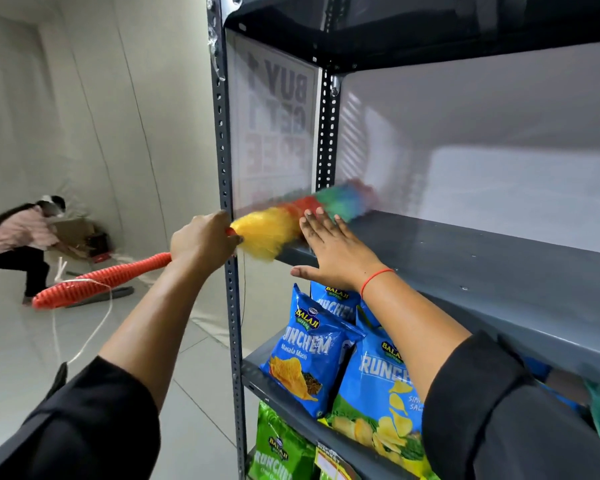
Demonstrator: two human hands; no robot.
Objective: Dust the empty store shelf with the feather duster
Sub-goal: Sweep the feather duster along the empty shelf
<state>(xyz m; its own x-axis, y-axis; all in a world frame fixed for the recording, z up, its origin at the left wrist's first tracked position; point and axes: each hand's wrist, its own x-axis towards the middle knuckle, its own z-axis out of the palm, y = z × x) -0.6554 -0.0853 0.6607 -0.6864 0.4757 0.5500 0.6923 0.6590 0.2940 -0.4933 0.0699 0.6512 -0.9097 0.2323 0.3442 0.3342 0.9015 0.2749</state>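
I'm looking at a small shop, still rather bare. A grey slotted-steel rack [230, 258] fills my view from 12 to 3 o'clock, its upper shelf [482, 268] empty. On the shelf below, at 5 o'clock, stand blue crisp bags [309, 355] branded Balaji, with green bags [281, 445] lower still and a yellow price tag [331, 464] on that shelf's edge. A promotional poster [274, 133] hangs on the rack's end at 12 o'clock, its letters reading "BUY" in reverse. At 9 o'clock, plain pale walls, a tiled floor [32, 341] and a cardboard box [75, 233] beside a bending person [18, 237].
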